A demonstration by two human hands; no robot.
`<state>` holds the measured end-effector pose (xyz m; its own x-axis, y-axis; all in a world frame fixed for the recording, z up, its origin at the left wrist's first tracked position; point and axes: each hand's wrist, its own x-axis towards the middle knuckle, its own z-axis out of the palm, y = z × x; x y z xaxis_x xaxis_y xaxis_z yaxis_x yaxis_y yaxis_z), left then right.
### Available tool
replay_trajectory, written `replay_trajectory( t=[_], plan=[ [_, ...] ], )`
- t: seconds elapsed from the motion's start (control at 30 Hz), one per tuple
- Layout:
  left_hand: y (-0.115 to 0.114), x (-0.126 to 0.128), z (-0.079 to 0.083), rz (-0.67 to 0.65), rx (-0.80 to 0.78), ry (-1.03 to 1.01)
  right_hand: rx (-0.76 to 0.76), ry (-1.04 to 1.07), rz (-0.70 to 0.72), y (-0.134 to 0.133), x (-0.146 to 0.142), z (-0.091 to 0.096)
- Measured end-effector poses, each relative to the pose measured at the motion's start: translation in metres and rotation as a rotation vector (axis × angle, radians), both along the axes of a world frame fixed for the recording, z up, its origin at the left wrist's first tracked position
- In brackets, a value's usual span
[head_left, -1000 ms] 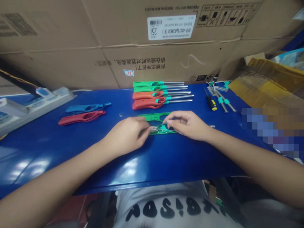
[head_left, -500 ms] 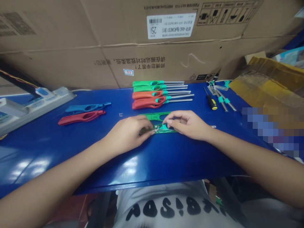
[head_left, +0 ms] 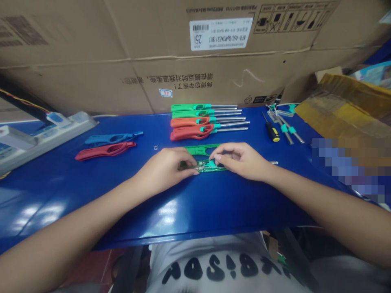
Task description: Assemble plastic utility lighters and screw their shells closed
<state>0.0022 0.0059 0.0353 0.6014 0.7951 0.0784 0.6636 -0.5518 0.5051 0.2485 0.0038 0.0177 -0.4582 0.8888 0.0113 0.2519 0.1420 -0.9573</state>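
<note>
A green lighter half (head_left: 224, 169) lies on the blue table in front of me with its inner parts showing: a teal trigger piece, thin white wires and a metal tube poking out past my right wrist. My left hand (head_left: 174, 166) grips its left end between thumb and fingers. At the trigger part, my right hand (head_left: 240, 160) is closed in a pinch on the same lighter; its fingertips partly cover the teal piece. Just behind lies the matching green shell half (head_left: 200, 150), partly hidden by both hands.
Several assembled long lighters (head_left: 192, 122) lie in a row at the back. Blue shells (head_left: 110, 138) and red shells (head_left: 105, 151) are at left, near a power strip (head_left: 51, 140). A screwdriver (head_left: 273, 131) and metal-tube parts (head_left: 287, 126) lie right, by a taped carton (head_left: 345, 110).
My left fingers have shifted very slightly at the lighter's left end, with the thumb a little lower. My right hand stays nearly still.
</note>
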Motion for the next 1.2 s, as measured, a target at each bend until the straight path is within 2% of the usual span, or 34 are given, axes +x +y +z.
replay_trajectory(
  t=[0.33,0.67,1.2],
  plan=[
    [-0.0004,-0.0033,0.0045,-0.01,-0.042,-0.007,-0.006,0.011,0.0,0.0018,0.0019,0.0],
    [0.0031,-0.0023,-0.0029,0.066,-0.082,-0.057,-0.004,0.005,0.001,0.0016,0.0016,0.0],
    [0.0035,-0.0017,-0.005,0.07,-0.119,-0.108,0.005,0.008,-0.002,0.0034,0.0019,-0.0016]
  ],
)
